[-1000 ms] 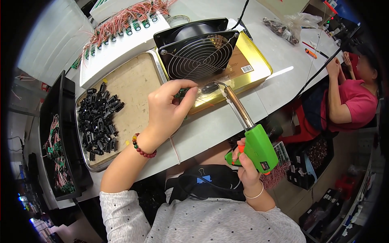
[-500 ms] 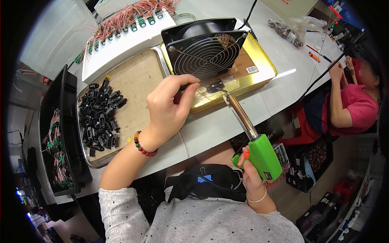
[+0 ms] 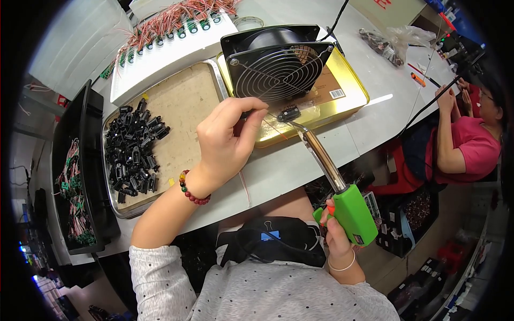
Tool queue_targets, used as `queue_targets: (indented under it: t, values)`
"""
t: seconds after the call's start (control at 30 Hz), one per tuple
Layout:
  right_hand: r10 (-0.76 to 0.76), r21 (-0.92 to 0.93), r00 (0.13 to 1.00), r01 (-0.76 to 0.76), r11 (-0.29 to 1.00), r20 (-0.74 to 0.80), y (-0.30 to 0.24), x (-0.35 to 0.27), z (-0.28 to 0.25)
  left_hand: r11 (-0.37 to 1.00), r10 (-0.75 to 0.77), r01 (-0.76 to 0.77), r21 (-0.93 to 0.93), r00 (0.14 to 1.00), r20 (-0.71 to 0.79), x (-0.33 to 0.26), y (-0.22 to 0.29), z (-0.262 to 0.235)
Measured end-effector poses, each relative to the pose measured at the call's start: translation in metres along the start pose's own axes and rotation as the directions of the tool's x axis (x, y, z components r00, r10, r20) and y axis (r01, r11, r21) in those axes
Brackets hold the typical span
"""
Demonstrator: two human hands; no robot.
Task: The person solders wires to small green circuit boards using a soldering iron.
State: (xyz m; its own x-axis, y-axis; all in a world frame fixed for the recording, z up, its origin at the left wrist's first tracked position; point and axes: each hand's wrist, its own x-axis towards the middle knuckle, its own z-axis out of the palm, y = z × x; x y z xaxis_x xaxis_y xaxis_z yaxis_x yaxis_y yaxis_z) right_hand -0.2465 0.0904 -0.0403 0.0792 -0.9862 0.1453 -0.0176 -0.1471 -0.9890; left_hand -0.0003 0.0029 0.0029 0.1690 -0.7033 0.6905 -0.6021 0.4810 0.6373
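Observation:
My left hand [image 3: 227,134] is pinched closed on a thin reddish wire [image 3: 276,128], whose end slants over the front rim of a gold tin tray [image 3: 342,109]. A darker bit shows behind the fingers, too hidden to name. On the tray, just in front of a black fan [image 3: 278,75], lies a small black plastic housing [image 3: 289,113]. My right hand [image 3: 336,235] grips a green soldering gun [image 3: 353,214] by its handle, fingers at the orange trigger. The gun's bent tip reaches up to the housing's near edge; whether they touch I cannot tell.
Left of the tin stands a metal tray [image 3: 187,96] with a heap of black housings [image 3: 134,144]. Behind it is a white foam block [image 3: 160,64] with wired green parts. A black bin [image 3: 93,187] holds more wired parts. At right sits a co-worker in pink [image 3: 463,152].
The soldering gun has dropped slightly, its tip drawing a little toward me from the housing. My left hand keeps its pinch. The whole view has shifted a little.

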Motion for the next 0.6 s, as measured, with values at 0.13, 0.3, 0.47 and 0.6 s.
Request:
queue_targets:
  t: [0.13, 0.3, 0.47, 0.6]
  values:
    - [0.072, 0.251, 0.997, -0.065, 0.966, -0.02, -0.004, 0.003, 0.01, 0.999, -0.042, 0.043, -0.02, 0.998, 0.039, 0.001, 0.005, 0.0]
    - [0.009, 0.341, 0.997, -0.035, 0.939, 0.078, -0.011, 0.012, 0.019, 0.988, 0.152, -0.151, 0.023, 0.988, -0.02, 0.004, 0.001, -0.006]
    - [-0.032, 0.41, 0.999, 0.042, 0.911, -0.03, -0.019, 0.021, 0.031, 0.897, 0.441, -0.435, 0.079, 0.893, -0.089, -0.011, 0.019, -0.018]
    - [-0.149, 0.277, 0.989, 0.148, 0.949, -0.016, -0.016, 0.025, 0.028, 0.902, 0.408, -0.357, -0.241, 0.889, 0.209, -0.03, 0.057, -0.003]
